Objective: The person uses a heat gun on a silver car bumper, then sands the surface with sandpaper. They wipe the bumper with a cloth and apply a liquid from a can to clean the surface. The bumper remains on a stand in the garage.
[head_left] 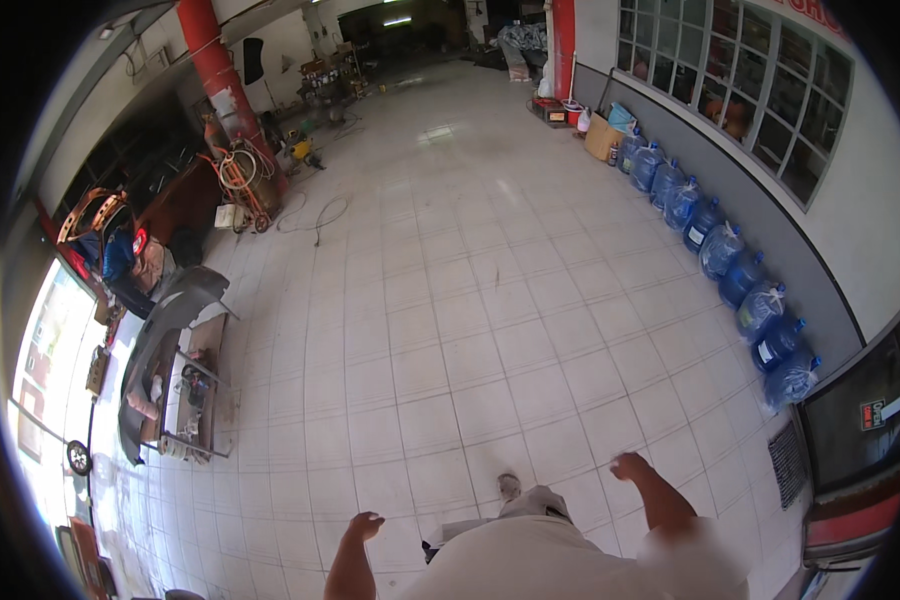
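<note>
My left hand (pixel 367 525) hangs over the tiled floor (pixel 440 400) on the left of my body, its fingers loosely curled together with nothing seen in them. On the other side my right hand (pixel 630 467) is held further forward, its fingers bent in toward the palm and no object showing. Neither hand touches anything. Between them a shoe (pixel 510 487) and part of a light trouser leg (pixel 540 503) show beyond my pale shirt (pixel 530 560). Nearest to my right hand, though well apart, are the large blue water bottles (pixel 776 345) along the right wall.
A dark car bumper (pixel 160 345) rests by a low metal-legged stand (pixel 202 385) on the left. Further off are an orange hand truck (pixel 253 190), a loose hose (pixel 320 220) on the floor and a red column (pixel 215 60). A cardboard box (pixel 603 137) stands past the bottles.
</note>
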